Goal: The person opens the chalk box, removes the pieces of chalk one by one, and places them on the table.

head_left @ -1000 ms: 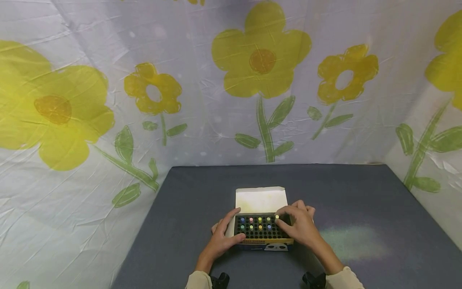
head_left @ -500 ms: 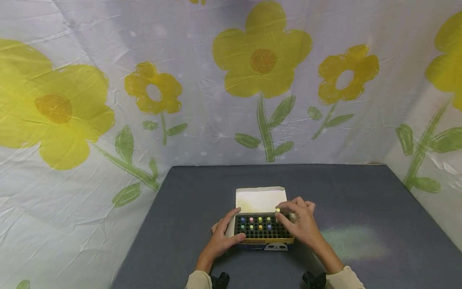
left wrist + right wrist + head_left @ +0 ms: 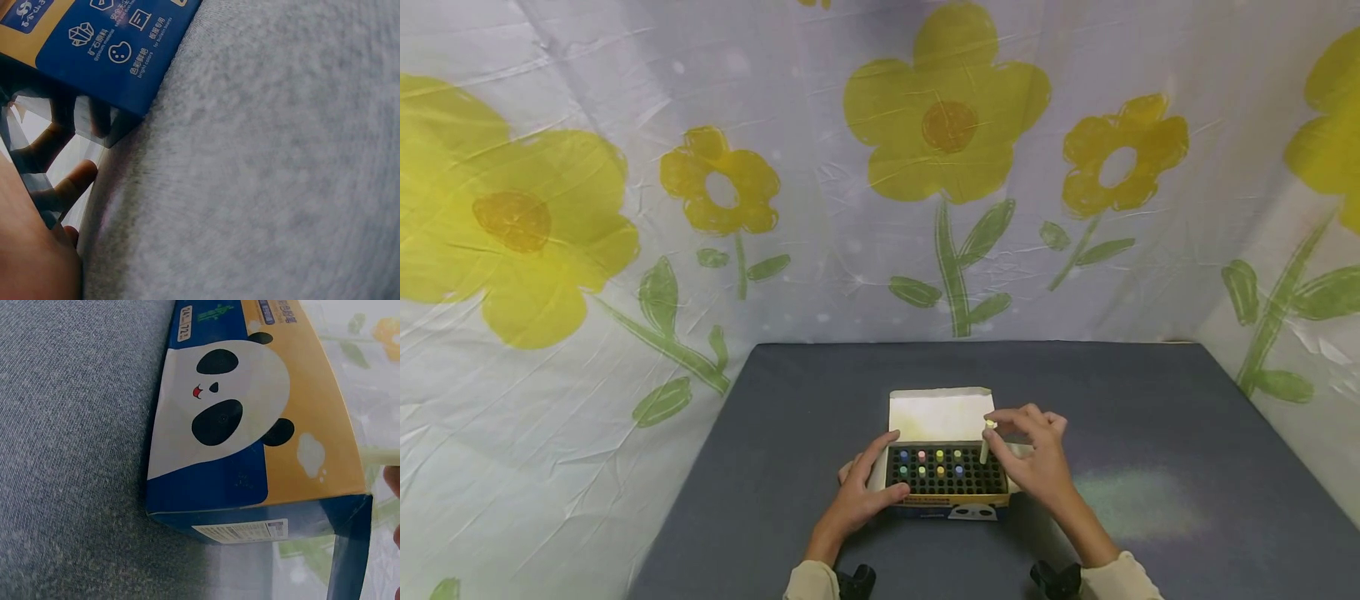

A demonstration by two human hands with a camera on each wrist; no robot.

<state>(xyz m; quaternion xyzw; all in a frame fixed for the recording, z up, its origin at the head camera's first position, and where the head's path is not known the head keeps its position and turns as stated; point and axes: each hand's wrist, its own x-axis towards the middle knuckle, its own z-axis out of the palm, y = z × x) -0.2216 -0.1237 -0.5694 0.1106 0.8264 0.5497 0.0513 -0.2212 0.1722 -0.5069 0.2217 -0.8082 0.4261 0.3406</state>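
Left hand (image 3: 867, 493) grips left end of box (image 3: 958, 502), apparently steadying it; right hand (image 3: 1036, 454) pinches pale stick (image 3: 983, 452) near top, presumably so lower end stays unobstructed.

The blue and yellow cardboard panda box (image 3: 250, 419) looks smooth and shiny. The dark grey cloth tabletop (image 3: 820, 400) looks dull and fuzzy. The white, yellow-flowered sheet (image 3: 842, 250) looks crinkly.

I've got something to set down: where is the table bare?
Bare: the table left of the left hand, right of the right hand, and beyond the open lid, up to the curtain. Crowded: the box, between both hands.
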